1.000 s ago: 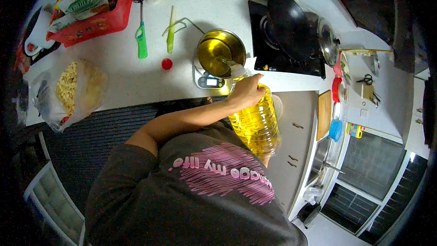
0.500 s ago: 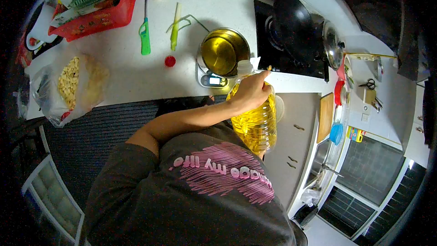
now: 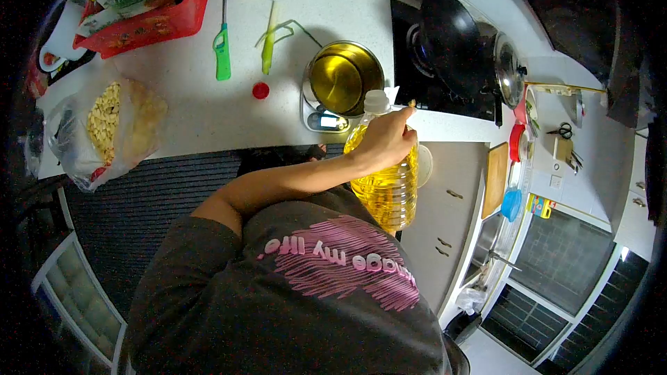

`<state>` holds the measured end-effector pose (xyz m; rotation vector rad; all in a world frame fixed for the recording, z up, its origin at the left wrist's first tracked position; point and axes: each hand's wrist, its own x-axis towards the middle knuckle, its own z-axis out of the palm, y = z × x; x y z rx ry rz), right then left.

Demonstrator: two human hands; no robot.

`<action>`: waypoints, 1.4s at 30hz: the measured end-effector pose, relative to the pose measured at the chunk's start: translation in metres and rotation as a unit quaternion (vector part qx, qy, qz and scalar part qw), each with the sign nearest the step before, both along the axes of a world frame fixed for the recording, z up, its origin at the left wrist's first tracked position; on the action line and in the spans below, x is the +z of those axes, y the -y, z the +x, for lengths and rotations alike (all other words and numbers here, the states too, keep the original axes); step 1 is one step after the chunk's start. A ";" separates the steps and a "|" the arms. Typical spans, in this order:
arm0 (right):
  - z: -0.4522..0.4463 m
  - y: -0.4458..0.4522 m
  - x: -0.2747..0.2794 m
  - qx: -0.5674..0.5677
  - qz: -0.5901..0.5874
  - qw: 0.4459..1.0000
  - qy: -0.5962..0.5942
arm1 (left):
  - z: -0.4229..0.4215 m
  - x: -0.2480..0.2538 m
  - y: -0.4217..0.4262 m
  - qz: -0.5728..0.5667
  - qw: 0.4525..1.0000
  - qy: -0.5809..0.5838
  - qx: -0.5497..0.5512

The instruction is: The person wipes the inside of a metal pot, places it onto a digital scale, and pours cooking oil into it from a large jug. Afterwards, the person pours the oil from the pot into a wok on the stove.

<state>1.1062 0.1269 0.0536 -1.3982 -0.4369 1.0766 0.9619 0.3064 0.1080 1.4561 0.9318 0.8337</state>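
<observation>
My left hand (image 3: 384, 142) is closed around the upper part of a large clear bottle of yellow oil (image 3: 385, 198). The bottle's uncapped neck (image 3: 376, 102) is beside the near right rim of a metal pot (image 3: 345, 78). No stream between them is visible. Yellow oil covers the pot's bottom. Under the pot is a kitchen scale (image 3: 326, 122) with a lit display. A red cap (image 3: 260, 90) lies on the counter to the left. Of my right hand, only a sliver of skin (image 3: 398, 234) may show by the bottle's base; its fingers are hidden.
Left of the pot lie a green onion stalk (image 3: 268, 45) and a green lighter (image 3: 221, 55). A red basket (image 3: 167, 31) of packets and a bag of peanuts (image 3: 104, 121) are farther left. A black wok (image 3: 450, 45) sits on the stove (image 3: 410, 83) at right.
The bottle's lower end has shifted slightly left and up, while its neck stays beside the pot. My left hand keeps its grip. The whole view has moved a little.
</observation>
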 end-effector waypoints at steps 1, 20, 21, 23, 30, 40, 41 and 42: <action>0.000 -0.001 -0.001 0.003 0.000 1.000 -0.004 | -0.003 0.004 0.000 -0.004 1.000 0.010 -0.005; -0.134 -0.096 -0.080 0.277 -0.045 0.899 -0.337 | -0.209 0.167 0.002 -0.079 0.995 0.045 -0.044; -0.148 -0.102 -0.086 0.306 -0.034 0.871 -0.383 | -0.220 0.177 0.009 -0.095 0.995 0.042 -0.006; -0.176 -0.110 -0.097 0.363 -0.002 0.791 -0.492 | -0.230 0.193 0.020 -0.093 0.993 0.063 0.047; -0.219 -0.124 -0.140 0.474 -0.056 0.635 -0.607 | -0.252 0.207 0.025 -0.065 0.968 -0.150 0.192; -0.082 -0.136 -0.062 0.330 -0.223 0.909 -0.124 | -0.301 0.145 0.012 -0.073 0.954 -0.147 0.252; -0.061 -0.137 -0.062 0.292 -0.241 0.920 -0.103 | -0.307 0.136 0.011 -0.077 0.960 -0.119 0.241; -0.043 -0.139 -0.063 0.253 -0.261 0.928 -0.083 | -0.307 0.132 0.010 -0.074 0.959 -0.112 0.251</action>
